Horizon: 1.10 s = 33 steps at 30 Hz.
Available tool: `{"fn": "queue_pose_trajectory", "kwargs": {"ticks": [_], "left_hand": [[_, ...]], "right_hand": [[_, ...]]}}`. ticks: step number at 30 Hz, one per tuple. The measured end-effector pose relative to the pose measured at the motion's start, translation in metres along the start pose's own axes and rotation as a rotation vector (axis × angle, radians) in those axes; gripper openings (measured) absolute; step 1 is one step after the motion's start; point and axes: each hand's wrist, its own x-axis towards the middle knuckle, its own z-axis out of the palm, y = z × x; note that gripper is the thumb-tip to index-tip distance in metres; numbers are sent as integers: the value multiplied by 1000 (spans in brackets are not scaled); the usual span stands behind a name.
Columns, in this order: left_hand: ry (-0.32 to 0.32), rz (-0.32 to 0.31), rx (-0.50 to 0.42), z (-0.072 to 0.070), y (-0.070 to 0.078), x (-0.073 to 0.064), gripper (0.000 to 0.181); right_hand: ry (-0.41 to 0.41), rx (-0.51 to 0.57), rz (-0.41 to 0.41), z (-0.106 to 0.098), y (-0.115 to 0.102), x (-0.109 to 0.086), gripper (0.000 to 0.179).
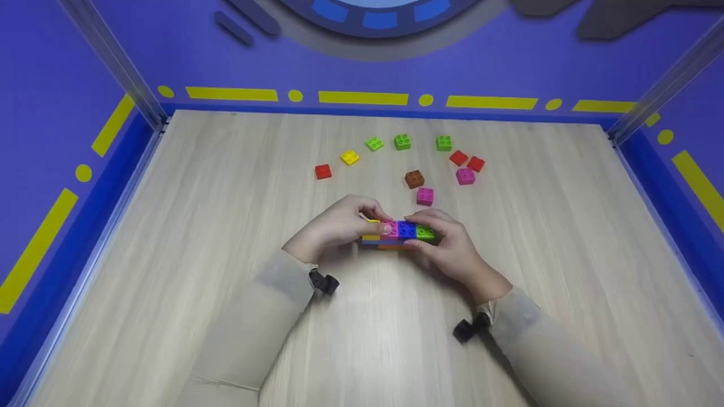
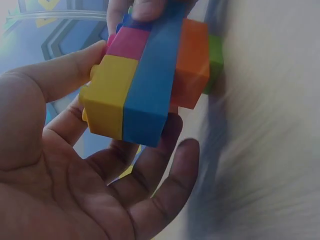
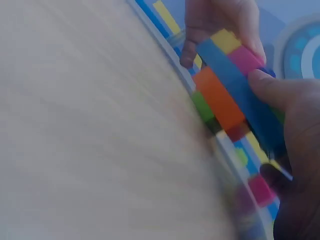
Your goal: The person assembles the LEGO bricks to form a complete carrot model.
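Note:
A stack of toy building bricks (image 1: 407,229) is held between both hands near the middle of the table. Its top row runs yellow, pink, blue and green, over a long blue brick (image 2: 152,82). Beneath that come an orange brick (image 3: 219,97) and a green brick (image 3: 202,106). My left hand (image 1: 346,221) holds the yellow end, its thumb pressing on the pink brick (image 2: 128,43) and its other fingers curled behind and under. My right hand (image 1: 451,249) grips the green end, thumb against the near side and fingers over the far side.
Beyond the hands lie loose bricks: a brown one (image 1: 414,178), pink ones (image 1: 425,196), red ones (image 1: 323,171), a yellow one (image 1: 349,157) and green ones (image 1: 402,141). Blue-purple panels (image 1: 362,73) wall the table at the back and sides.

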Motion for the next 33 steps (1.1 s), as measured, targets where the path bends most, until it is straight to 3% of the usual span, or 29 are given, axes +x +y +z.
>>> {"fn": "queue_pose_trajectory", "kwargs": {"ticks": [10,15,20,25,33], "left_hand": [[-98,93,49,-11,0,13,25],[-78,62,-7,-14,11,28,46],[-57,-25,-50,-12,17,50,59],[-37,-57,8,-8,15,72,65],[7,-38,213,0,13,99,65]], "right_hand": [[0,65,4,-15,10,-2,43],[1,74,-7,-16,11,-2,42],[-3,67,8,-15,11,-2,42],[-7,77,46,-14,11,-3,41],[-8,90,54,-13,10,-5,40]]}}
